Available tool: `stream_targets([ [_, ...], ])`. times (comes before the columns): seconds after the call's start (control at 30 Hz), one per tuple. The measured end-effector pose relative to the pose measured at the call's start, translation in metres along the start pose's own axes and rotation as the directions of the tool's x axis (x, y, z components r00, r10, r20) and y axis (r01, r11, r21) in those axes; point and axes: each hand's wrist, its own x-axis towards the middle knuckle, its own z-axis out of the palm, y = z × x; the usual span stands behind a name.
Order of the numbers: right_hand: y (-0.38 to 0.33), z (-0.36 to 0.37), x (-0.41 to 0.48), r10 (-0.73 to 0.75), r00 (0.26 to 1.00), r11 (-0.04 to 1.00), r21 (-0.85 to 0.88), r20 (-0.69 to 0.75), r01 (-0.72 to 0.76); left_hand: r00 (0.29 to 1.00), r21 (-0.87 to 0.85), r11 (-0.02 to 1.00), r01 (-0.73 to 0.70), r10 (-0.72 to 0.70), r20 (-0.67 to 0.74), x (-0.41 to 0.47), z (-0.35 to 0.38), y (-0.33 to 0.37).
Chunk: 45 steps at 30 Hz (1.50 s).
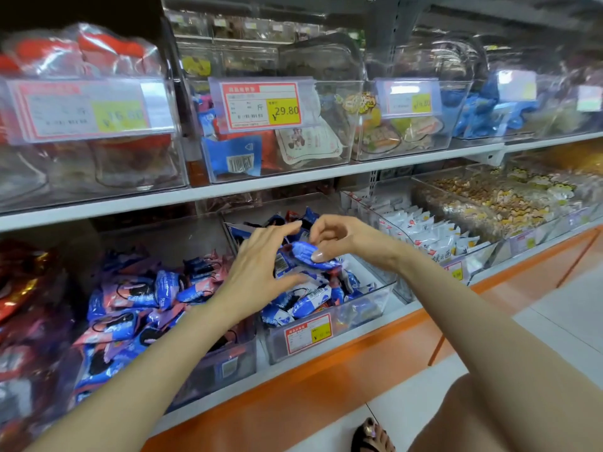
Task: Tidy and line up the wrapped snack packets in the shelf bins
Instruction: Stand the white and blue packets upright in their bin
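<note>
Directly ahead, a person's two bare arms reach into a clear plastic bin (pixel 375 300) on the lower shelf of a shop display. The bin holds a loose heap of blue and white snack packets (pixel 306 303) and carries a red and yellow price label (pixel 308 332) on its front wall. The right hand (pixel 339 238) hangs above the heap with its fingers curled, pinching one blue packet (pixel 301 251) between thumb and fingertips. That packet lies roughly level, lifted just above the others. The left hand (pixel 257 265) is just beside it, fingers straight and slightly spread, gripping nothing; whether it touches the packet cannot be told. To the left, a neighbouring bin (pixel 228 363) is piled with blue and pink packets. To the right stands a bin of white packets (pixel 430 233). On the upper shelf, clear lidded bins show a price tag (pixel 261 106) reading 29.80.
</note>
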Motion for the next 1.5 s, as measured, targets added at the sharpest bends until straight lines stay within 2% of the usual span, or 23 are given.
stream_targets([
  [0.07,0.001,0.005,0.003,-0.024,0.999,0.999,0.029,0.033,0.023,0.998,-0.011,1.0,-0.011,0.011,-0.055,0.002,0.001,0.002],
  [0.13,0.007,0.0,0.005,-0.026,0.999,0.999,0.022,-0.033,0.027,0.995,0.047,0.999,-0.012,0.017,-0.099,0.003,0.0,-0.001],
  [0.2,0.023,-0.01,0.005,0.0,0.994,0.989,-0.145,-0.109,-0.016,0.994,0.071,0.997,0.02,-0.012,-0.111,0.003,-0.003,-0.004],
  [0.23,0.033,-0.014,0.006,0.038,0.995,0.952,-0.299,-0.094,-0.065,0.993,0.066,0.997,0.039,-0.031,-0.111,0.002,-0.004,-0.006],
  [0.3,0.055,-0.016,0.008,0.169,0.986,0.798,-0.587,-0.001,-0.138,0.994,0.055,0.997,0.053,-0.047,-0.1,0.0,-0.005,-0.008],
  [0.37,0.068,-0.014,0.011,0.246,0.969,0.638,-0.759,0.039,-0.132,0.994,0.011,0.998,0.062,-0.061,-0.086,-0.002,-0.007,-0.011],
  [0.43,0.071,-0.01,0.012,0.254,0.966,0.538,-0.836,0.043,-0.104,0.996,-0.043,0.997,0.062,-0.065,-0.068,-0.003,-0.008,-0.013],
  [0.57,0.076,-0.004,0.015,0.201,0.977,0.482,-0.875,0.072,-0.034,0.998,-0.066,0.996,0.063,-0.063,0.003,-0.003,-0.009,-0.019],
  [0.67,0.079,-0.004,0.016,0.147,0.987,0.495,-0.869,0.063,-0.018,0.998,-0.055,0.996,0.068,-0.067,0.019,-0.004,-0.009,-0.018],
  [0.73,0.077,-0.01,0.015,0.07,0.997,0.597,-0.801,0.008,-0.036,0.996,-0.05,0.995,0.089,-0.089,0.004,-0.004,-0.01,-0.016],
  [0.77,0.073,-0.015,0.012,0.03,0.998,0.708,-0.703,-0.063,-0.066,0.996,-0.052,0.995,0.087,-0.087,-0.009,-0.004,-0.01,-0.015],
  [0.83,0.059,-0.022,0.004,0.006,0.973,0.936,-0.341,-0.229,-0.086,1.0,-0.034,0.999,0.019,-0.019,-0.023,-0.003,-0.009,-0.015],
  [0.87,0.051,-0.026,0.0,-0.013,0.954,0.984,-0.174,-0.301,-0.041,1.0,-0.026,0.999,-0.024,0.024,-0.019,-0.002,-0.007,-0.015],
  [0.97,0.033,-0.03,-0.003,-0.079,0.88,0.992,0.054,-0.468,0.118,0.999,-0.054,0.997,-0.048,0.048,0.004,0.0,-0.001,-0.01],
  [1.03,0.024,-0.026,-0.001,-0.076,0.892,0.978,0.142,-0.446,0.155,0.999,-0.075,0.996,-0.039,0.04,0.011,0.001,0.004,-0.006],
  [1.2,0.018,-0.009,0.003,-0.082,0.967,0.984,0.132,-0.242,0.116,1.0,-0.137,0.99,-0.016,0.013,-0.019,-0.002,0.002,0.001],
  [1.27,0.019,-0.01,0.004,-0.065,0.962,0.984,0.145,-0.265,0.106,0.999,-0.133,0.991,0.002,-0.008,-0.043,-0.007,-0.003,-0.002],
  [1.3,0.022,-0.011,0.004,-0.052,0.958,0.992,0.099,-0.282,0.083,0.998,-0.12,0.993,0.023,-0.029,-0.048,-0.01,-0.007,-0.005],
  [1.33,0.027,-0.012,0.005,-0.036,0.962,0.998,0.034,-0.27,0.047,0.997,-0.099,0.994,0.041,-0.046,-0.054,-0.013,-0.011,-0.008],
  [1.4,0.039,-0.007,0.007,0.014,0.991,0.987,-0.158,-0.13,-0.035,0.995,-0.04,0.997,0.059,-0.062,-0.083,-0.02,-0.02,-0.015],
  [1.5,0.054,0.008,0.014,0.093,0.99,0.825,-0.564,0.102,-0.019,0.976,0.024,0.994,0.109,-0.103,-0.19,-0.033,-0.034,-0.025],
])
